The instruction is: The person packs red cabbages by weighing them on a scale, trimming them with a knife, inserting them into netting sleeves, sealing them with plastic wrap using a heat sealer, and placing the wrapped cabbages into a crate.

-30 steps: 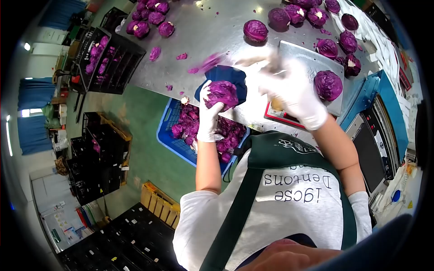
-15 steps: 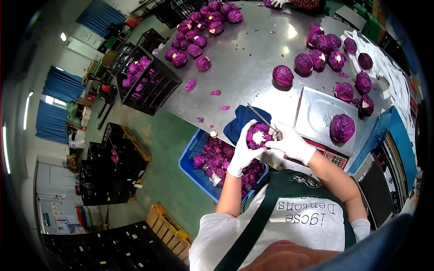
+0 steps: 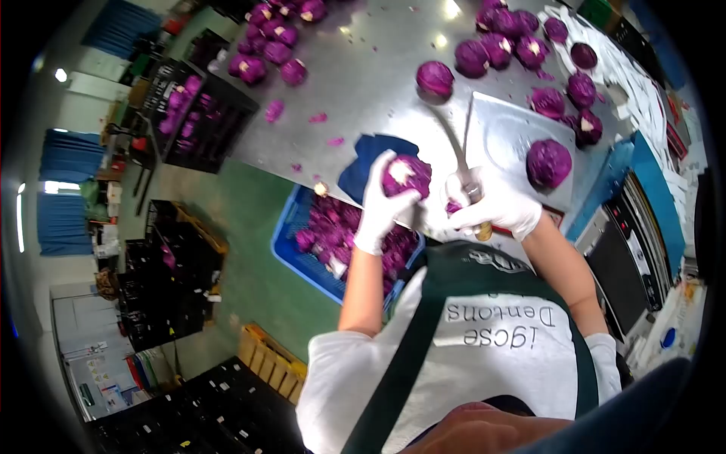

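My gloved left hand (image 3: 378,208) is closed round a red cabbage (image 3: 412,175), whose pale cut stem end faces up. A knife (image 3: 455,142) is in my gloved right hand (image 3: 505,206), its curved blade pointing away over the table and apart from the cabbage. A small purple leaf piece (image 3: 453,206) shows by my right fingertips. Beneath my left hand lies a dark blue cloth (image 3: 361,168) at the table edge. Below it, a blue crate (image 3: 281,240) holds purple leaves and trimmings. One red cabbage (image 3: 550,163) rests on the scale's metal pan (image 3: 484,132) to the right.
Several red cabbages stand on the steel table (image 3: 355,83) at the far left and right. A black crate (image 3: 219,136) with purple pieces stands at the table's left edge. White strips (image 3: 628,91) lie at far right. Stacked black crates (image 3: 162,295) stand on the floor.
My hands have moved apart; the knife has left the cabbage and swung to point away. The cabbage has turned in my left hand. The whole view has shifted.
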Demonstrator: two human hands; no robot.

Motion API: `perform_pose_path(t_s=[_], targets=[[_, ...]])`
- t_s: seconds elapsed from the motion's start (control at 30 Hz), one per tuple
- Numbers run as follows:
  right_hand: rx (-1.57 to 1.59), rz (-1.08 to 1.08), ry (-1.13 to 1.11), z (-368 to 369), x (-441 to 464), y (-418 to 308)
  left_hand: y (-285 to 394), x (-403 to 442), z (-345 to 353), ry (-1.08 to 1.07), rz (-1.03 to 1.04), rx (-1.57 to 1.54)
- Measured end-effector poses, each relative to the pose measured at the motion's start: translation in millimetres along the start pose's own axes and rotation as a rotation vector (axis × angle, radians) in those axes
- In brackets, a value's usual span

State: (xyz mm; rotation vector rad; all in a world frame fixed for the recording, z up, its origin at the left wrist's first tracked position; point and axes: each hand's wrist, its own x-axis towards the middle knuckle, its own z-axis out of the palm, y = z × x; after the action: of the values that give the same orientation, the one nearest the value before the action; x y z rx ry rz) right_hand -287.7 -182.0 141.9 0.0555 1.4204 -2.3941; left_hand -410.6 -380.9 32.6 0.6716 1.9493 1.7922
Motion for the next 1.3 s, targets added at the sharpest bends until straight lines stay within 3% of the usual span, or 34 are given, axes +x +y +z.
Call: perform_pose_path(t_s=[0.07, 0.1, 0.17, 0.2, 0.27, 0.3, 0.37, 0.53, 0.67, 0.77, 0.87, 0.97, 1.07, 1.2, 1.3], targets=[[0.311, -0.358, -0.346, 0.0, -0.4, -10.5, -7.1, -1.6, -2.9, 0.049, -0.094, -0.259], [0.405, -0.396, -0.464, -7.8, -1.5, -16.4, -19.8, -1.2, -7.5, 0.029, -0.113, -0.379], [0.190, -0.286, -0.110, 11.4, 1.9, -34.5, -23.3, -1.8, -9.0, -0.056, -0.211, -0.454], [-0.187, -0.285, 0.065, 22.0, 14.3, -31.5, -21.5, -6.5, -5.2, -0.095, -0.220, -0.515], [-1.067, -0.561, 0.420, 3.9, 46.2, 7.5, -12.6, -12.3, 5.2, -0.118, -0.207, -0.510], [-0.896, -0.281, 0.365, 1.4, 44.4, 6.6, -13.8, -14.6, 9.5, -0.144, -0.168, -0.535], [-0.557, -0.066, 0.339, -2.4, 41.9, 9.2, -18.9, -18.0, 13.6, -0.091, -0.240, -0.611], [-0.543, -0.178, 0.259, -36.6, 56.1, 63.5, -7.1, -22.0, 13.0, -0.152, -0.238, -0.449], [-0.499, 0.014, 0.223, -49.4, 51.2, 57.2, -1.4, -22.2, 8.8, -0.160, -0.227, -0.285], [-0.556, -0.048, 0.294, -42.5, 46.4, 58.9, 9.0, -24.1, 11.0, -0.154, -0.245, -0.227], [-1.040, -0.069, 0.457, -24.8, 39.4, 51.7, 6.0, -22.5, 16.3, -0.114, -0.224, -0.079], [-1.302, -0.171, 0.549, -26.2, 41.1, 66.7, -2.6, -19.2, 19.9, -0.068, -0.165, 0.172], [-1.246, -0.130, 0.552, -33.0, 41.6, 69.4, 6.5, -17.7, 24.3, -0.062, -0.171, 0.301], [-1.042, -0.068, 0.531, -36.3, 37.8, 62.0, -3.6, -18.2, 23.5, -0.056, -0.162, 0.224], [-1.129, -0.035, 0.533, -29.7, 35.9, 54.1, -7.0, -18.6, 23.2, -0.053, -0.171, 0.171]])
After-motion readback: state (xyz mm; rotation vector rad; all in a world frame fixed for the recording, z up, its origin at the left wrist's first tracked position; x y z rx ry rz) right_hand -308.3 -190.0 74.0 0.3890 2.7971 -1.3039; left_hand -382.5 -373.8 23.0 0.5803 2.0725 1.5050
